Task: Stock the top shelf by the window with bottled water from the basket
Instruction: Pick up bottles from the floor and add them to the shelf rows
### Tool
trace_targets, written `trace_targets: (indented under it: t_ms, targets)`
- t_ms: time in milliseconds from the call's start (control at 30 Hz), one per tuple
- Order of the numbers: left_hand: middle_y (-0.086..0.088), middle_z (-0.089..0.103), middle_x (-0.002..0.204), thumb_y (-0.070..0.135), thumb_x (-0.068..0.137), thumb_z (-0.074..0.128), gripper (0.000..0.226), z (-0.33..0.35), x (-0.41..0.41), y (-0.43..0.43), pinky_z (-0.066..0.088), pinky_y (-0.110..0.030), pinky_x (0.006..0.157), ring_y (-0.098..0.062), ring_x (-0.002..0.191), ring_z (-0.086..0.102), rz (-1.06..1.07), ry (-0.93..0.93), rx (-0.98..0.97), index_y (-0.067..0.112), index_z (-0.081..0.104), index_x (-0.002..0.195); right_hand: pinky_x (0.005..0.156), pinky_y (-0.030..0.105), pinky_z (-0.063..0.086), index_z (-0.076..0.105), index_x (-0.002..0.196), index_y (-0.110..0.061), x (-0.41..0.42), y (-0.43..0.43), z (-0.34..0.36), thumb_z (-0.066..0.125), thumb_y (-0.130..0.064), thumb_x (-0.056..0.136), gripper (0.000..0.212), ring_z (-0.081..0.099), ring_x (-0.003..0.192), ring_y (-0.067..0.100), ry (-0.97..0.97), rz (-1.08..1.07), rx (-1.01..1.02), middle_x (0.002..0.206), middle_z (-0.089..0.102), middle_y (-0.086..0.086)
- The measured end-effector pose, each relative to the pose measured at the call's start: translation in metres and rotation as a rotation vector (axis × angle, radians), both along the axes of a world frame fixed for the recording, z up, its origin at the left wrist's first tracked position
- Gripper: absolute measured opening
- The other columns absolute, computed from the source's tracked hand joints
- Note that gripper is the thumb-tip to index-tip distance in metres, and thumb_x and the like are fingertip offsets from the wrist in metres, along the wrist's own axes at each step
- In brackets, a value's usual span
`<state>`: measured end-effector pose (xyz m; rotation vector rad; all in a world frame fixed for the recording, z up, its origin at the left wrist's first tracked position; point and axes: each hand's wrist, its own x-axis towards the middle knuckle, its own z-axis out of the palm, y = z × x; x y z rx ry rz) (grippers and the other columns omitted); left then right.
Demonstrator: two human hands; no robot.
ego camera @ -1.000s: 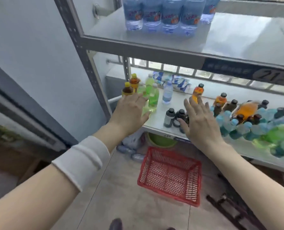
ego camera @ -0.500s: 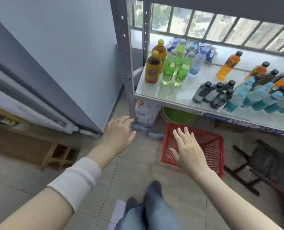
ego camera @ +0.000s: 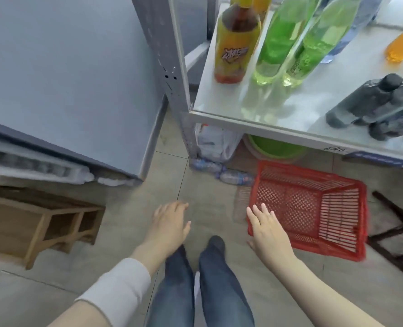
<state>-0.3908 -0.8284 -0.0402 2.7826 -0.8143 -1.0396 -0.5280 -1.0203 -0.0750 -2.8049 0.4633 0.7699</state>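
Head view, left hand: we hold it over the floor, fingers straight and spread wide, with nothing in it.
Head view, right hand: also flat, wide and empty. It hangs over the near left corner of the basket, and we cannot tell whether it touches the rim.
Basket: red, on the floor below the lower shelf. We see only mesh inside and no bottles.
Water bottles: two lie on their sides on the floor, just left of the basket's far corner, by the post.
Lower shelf: it carries green bottles, an orange-labelled bottle and dark bottles, none of them ours to move.
Top shelf: out of view, so we cannot say how full it is.
Done: we judge the basket empty, as nothing shows in it.
Left: perhaps the two water bottles on the floor, if they count. Otherwise we judge the stocking near its end.
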Motion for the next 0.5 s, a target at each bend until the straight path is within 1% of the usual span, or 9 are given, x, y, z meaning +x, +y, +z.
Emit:
trace_targets:
  t_ms: [67, 100, 200, 233, 267, 300, 333, 433, 500]
  targets:
    - [0.001, 0.04, 0.143, 0.032, 0.093, 0.043, 0.049, -0.056, 0.016, -0.012, 0.02, -0.032, 0.112, -0.018, 0.133, 0.036, -0.042, 0.01, 0.0, 0.018, 0.034, 0.139, 0.08, 0.049, 0.054, 0.066, 0.107, 0.002, 0.019, -0.005, -0.048, 0.094, -0.027, 0.021, 0.096, 0.064, 0.102, 0.039, 0.015, 0.011, -0.009, 0.105, 0.069, 0.018]
    - [0.0, 0.041, 0.143, 0.031, 0.093, 0.044, 0.05, -0.088, 0.025, -0.018, 0.023, -0.032, 0.11, -0.019, 0.132, 0.037, -0.064, 0.02, -0.004, 0.017, 0.034, 0.139, 0.083, 0.048, 0.053, 0.064, 0.11, 0.002, 0.027, -0.008, -0.08, 0.094, -0.024, 0.025, 0.094, 0.062, 0.105, 0.039, 0.02, 0.008, -0.015, 0.108, 0.068, 0.019]
    - [-0.005, 0.037, 0.146, 0.028, 0.09, 0.048, 0.054, -0.188, 0.055, -0.04, 0.024, -0.032, 0.109, -0.023, 0.133, 0.035, -0.135, 0.027, -0.006, 0.016, 0.032, 0.14, 0.101, 0.049, 0.042, 0.05, 0.125, 0.008, 0.059, -0.02, -0.175, 0.089, -0.02, 0.048, 0.091, 0.047, 0.125, 0.041, 0.041, -0.016, -0.041, 0.127, 0.054, 0.027]
    - [-0.006, 0.036, 0.146, 0.027, 0.09, 0.048, 0.055, -0.222, 0.064, -0.047, 0.024, -0.033, 0.109, -0.024, 0.134, 0.034, -0.158, 0.022, 0.0, 0.015, 0.031, 0.14, 0.106, 0.047, 0.038, 0.044, 0.129, 0.01, 0.069, -0.024, -0.207, 0.086, -0.022, 0.054, 0.091, 0.041, 0.13, 0.041, 0.047, 0.006, -0.077, 0.133, 0.048, 0.028]
    - [-0.007, 0.035, 0.146, 0.027, 0.089, 0.049, 0.055, -0.257, 0.074, -0.054, 0.025, -0.033, 0.108, -0.024, 0.133, 0.035, -0.179, 0.007, -0.002, 0.014, 0.031, 0.14, 0.112, 0.044, 0.029, 0.033, 0.135, 0.009, 0.08, -0.029, -0.242, 0.079, -0.024, 0.066, 0.09, 0.03, 0.137, 0.038, 0.074, 0.014, -0.095, 0.143, 0.037, 0.026]
    - [-0.008, 0.036, 0.146, 0.027, 0.089, 0.049, 0.056, -0.291, 0.082, -0.061, 0.026, -0.033, 0.107, -0.025, 0.133, 0.035, -0.197, -0.009, -0.009, 0.013, 0.031, 0.14, 0.117, 0.042, 0.018, 0.022, 0.141, 0.004, 0.09, -0.034, -0.276, 0.07, -0.024, 0.077, 0.084, 0.017, 0.142, 0.034, 0.091, -0.014, -0.083, 0.15, 0.026, 0.02]
    - [-0.009, 0.036, 0.145, 0.026, 0.089, 0.049, 0.056, -0.326, 0.09, -0.067, 0.027, -0.033, 0.106, -0.025, 0.133, 0.035, -0.21, -0.02, -0.01, 0.012, 0.031, 0.14, 0.118, 0.042, 0.013, 0.017, 0.143, -0.001, 0.1, -0.039, -0.309, 0.063, -0.022, 0.083, 0.079, 0.009, 0.144, 0.032, 0.131, -0.05, -0.075, 0.152, 0.021, 0.016]
    - [-0.013, 0.034, 0.144, 0.024, 0.086, 0.053, 0.058, -0.416, 0.113, -0.086, 0.028, -0.035, 0.105, -0.029, 0.131, 0.034, -0.277, -0.084, -0.004, 0.01, 0.031, 0.137, 0.117, 0.042, 0.013, 0.017, 0.143, -0.001, 0.13, -0.051, -0.398, 0.048, -0.011, 0.091, 0.062, 0.01, 0.144, 0.032, 0.105, -0.145, -0.113, 0.152, 0.021, 0.017]
    - [-0.016, 0.027, 0.147, 0.021, 0.085, 0.055, 0.062, -0.463, 0.129, -0.1, 0.025, -0.04, 0.108, -0.032, 0.135, 0.028, -0.317, -0.155, 0.01, 0.007, 0.027, 0.139, 0.116, 0.042, 0.015, 0.019, 0.143, 0.0, 0.144, -0.062, -0.441, 0.046, -0.01, 0.092, 0.058, 0.014, 0.143, 0.032, 0.078, -0.168, -0.137, 0.151, 0.023, 0.018]
